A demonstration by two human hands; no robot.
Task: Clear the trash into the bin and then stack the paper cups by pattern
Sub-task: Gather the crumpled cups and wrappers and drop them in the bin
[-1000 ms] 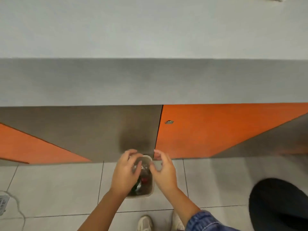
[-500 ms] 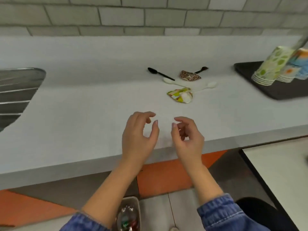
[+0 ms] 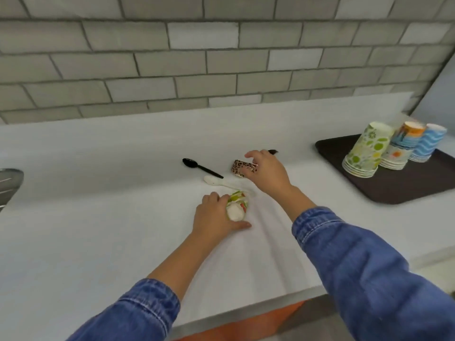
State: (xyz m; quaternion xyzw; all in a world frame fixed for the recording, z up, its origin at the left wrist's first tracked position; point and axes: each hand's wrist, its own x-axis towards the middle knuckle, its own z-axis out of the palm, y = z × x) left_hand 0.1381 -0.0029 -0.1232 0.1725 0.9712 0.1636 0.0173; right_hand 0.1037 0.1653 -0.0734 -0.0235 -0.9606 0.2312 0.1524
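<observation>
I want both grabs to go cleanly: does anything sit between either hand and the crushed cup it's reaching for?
Nothing visible does. The left hand already wraps the floral crushed cup; the right hand is on the leopard-print crushed cup.

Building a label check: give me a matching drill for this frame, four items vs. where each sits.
Items:
1. cup stacks
2. black spoon
3. crushed green cup
4. leopard-print cup

Places:
A. at the left hand
B. on the dark tray
C. at the right hand
D. lying free on the counter

Pairs: 1-B, 2-D, 3-A, 4-C
</observation>
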